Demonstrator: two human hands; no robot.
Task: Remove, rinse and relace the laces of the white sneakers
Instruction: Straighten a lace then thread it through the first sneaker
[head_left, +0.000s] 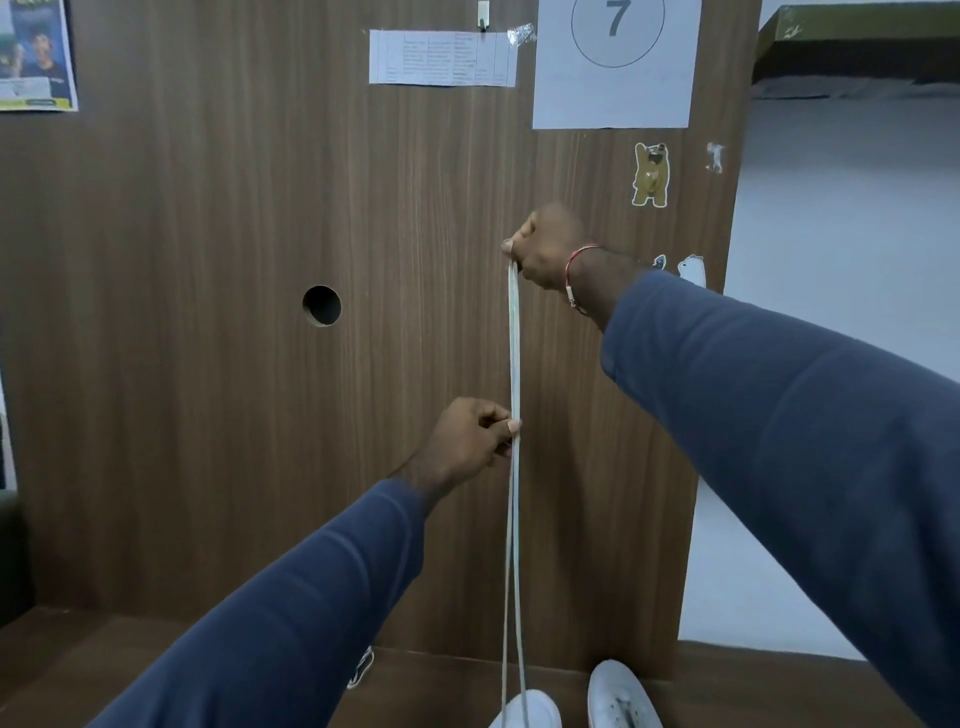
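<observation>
I see a person's two bare hands, in dark blue sleeves, raised in front of a brown wood-grain panel (208, 364). The right grip (545, 249) is held high, fingers curled, thumb and fingers pinching the top of a white shoelace (514, 353) that is folded double. A thin red thread bracelet (576, 275) circles that wrist.

The two strands of the shoelace hang straight down, side by side. Lower down, the left grip (470, 441) pinches both strands between thumb and fingertips, with its other fingers curled in. Below this grip the strands part slightly. They drop in front of the left-side sneaker (540, 709) and leave the bottom edge of the view, so I cannot see their ends.

The left-side sneaker and the right-side sneaker (621, 696) are both white. They stand near each other on the wooden bench (441, 691), at the foot of the panel. Only their upper parts show.

The panel has a round hole (321, 305) to the left of the hands. Near its top are a printed sheet (441, 57) and a paper marked 7 in a circle (615, 62). A brown bear sticker (651, 174) sits below that paper, to the upper right of the right grip. A poster (36, 52) shows at the far upper left.
</observation>
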